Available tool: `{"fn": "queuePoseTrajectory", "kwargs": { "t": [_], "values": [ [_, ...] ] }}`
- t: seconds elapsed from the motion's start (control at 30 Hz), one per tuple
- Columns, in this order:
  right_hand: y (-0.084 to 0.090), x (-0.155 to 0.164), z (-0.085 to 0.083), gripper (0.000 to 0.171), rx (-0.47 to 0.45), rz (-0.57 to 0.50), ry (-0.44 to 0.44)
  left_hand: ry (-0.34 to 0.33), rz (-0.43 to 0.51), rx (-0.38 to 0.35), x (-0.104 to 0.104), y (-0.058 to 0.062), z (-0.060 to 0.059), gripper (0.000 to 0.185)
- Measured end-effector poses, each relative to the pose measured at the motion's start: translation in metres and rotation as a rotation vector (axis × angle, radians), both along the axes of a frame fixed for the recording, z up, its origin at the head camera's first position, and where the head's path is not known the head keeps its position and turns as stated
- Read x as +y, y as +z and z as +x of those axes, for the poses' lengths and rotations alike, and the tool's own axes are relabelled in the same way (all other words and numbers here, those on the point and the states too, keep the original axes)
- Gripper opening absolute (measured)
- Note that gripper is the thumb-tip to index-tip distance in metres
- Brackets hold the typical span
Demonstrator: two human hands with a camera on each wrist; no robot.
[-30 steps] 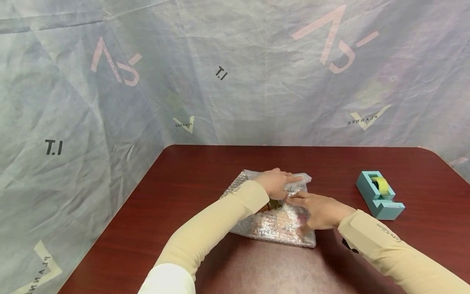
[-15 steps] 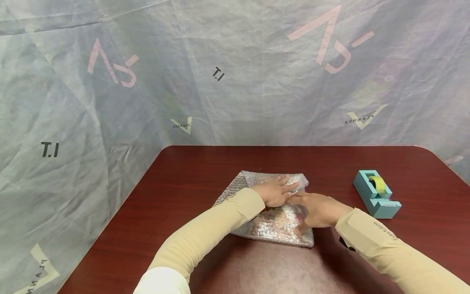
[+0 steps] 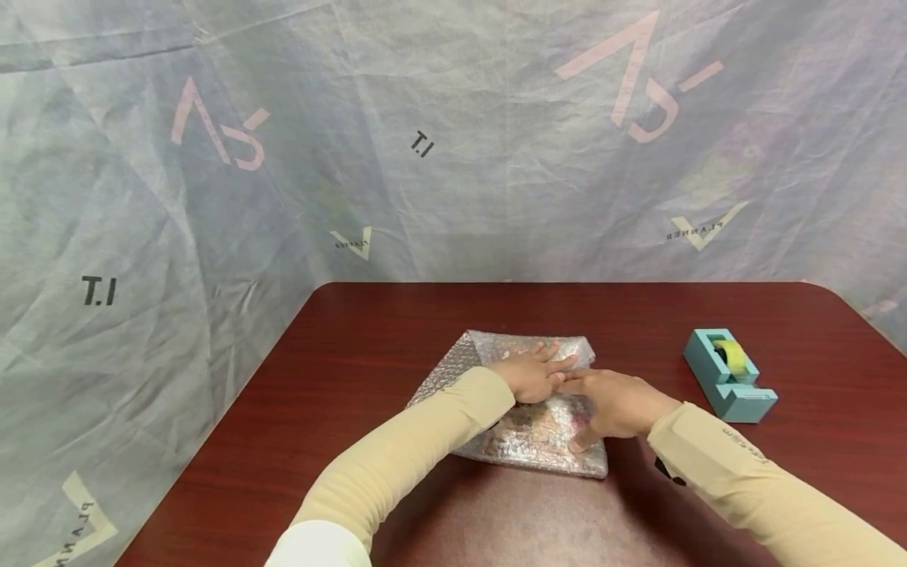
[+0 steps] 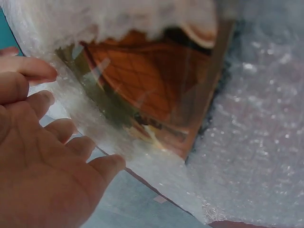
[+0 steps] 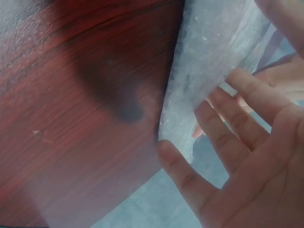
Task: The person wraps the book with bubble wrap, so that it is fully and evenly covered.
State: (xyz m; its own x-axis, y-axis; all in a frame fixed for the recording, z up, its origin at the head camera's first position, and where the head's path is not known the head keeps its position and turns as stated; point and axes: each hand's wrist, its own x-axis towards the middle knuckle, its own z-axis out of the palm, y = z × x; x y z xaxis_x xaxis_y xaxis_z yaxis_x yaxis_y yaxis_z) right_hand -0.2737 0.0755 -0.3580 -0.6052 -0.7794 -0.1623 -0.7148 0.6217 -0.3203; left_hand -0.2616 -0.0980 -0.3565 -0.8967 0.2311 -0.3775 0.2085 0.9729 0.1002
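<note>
Head view shows your left hand (image 3: 533, 372) lying flat, fingers straight, on the bubble wrap bundle (image 3: 520, 429) near the middle of the dark red table (image 3: 368, 339). Your right hand (image 3: 615, 403) presses down just beside it, fingers extended and relaxed, its fingertips meeting the left ones. Under your left wrist camera the wrap (image 4: 256, 123) covers a flat brown and orange object (image 4: 147, 80) (what it is cannot be made out). Off to your right, well apart from the bundle, stands a light blue tape dispenser (image 3: 730, 376). A printed grey cloth backdrop (image 3: 212, 157) hangs behind the table.
</note>
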Motion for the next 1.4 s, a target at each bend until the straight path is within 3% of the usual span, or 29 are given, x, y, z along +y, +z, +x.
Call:
{"fn": "queuePoseTrajectory", "kwargs": {
  "t": [0.3, 0.57, 0.7, 0.8, 1.07, 1.23, 1.33, 1.4],
  "values": [
    [0.005, -0.006, 0.006, 0.086, 0.122, -0.011, 0.037, -0.005, 0.158, -0.099, -0.007, 0.007, -0.007, 0.053],
    [0.006, -0.008, 0.005, 0.088, 0.029, -0.017, -0.010, 0.075, 0.334, -0.174, -0.012, 0.005, -0.009, 0.064],
    [0.007, -0.008, 0.005, 0.089, 0.031, -0.020, 0.008, 0.153, 0.424, -0.188, -0.011, 0.006, -0.006, 0.061],
    [0.007, -0.009, 0.005, 0.089, 0.035, -0.013, 0.032, 0.155, 0.446, -0.176, -0.011, 0.005, -0.005, 0.053],
    [0.007, -0.010, 0.003, 0.087, 0.043, 0.014, 0.104, 0.099, 0.409, -0.166, -0.015, 0.007, -0.010, 0.061],
    [0.010, -0.015, -0.002, 0.077, 0.057, 0.020, 0.156, 0.047, 0.310, -0.135, -0.019, 0.013, -0.015, 0.054],
    [0.012, -0.019, -0.004, 0.074, -0.017, 0.032, 0.118, 0.044, 0.269, -0.145, -0.020, 0.016, -0.017, 0.056],
    [0.014, -0.022, -0.004, 0.083, -0.065, 0.044, 0.085, 0.039, 0.249, -0.138, -0.019, 0.017, -0.018, 0.053]
  ]
}}
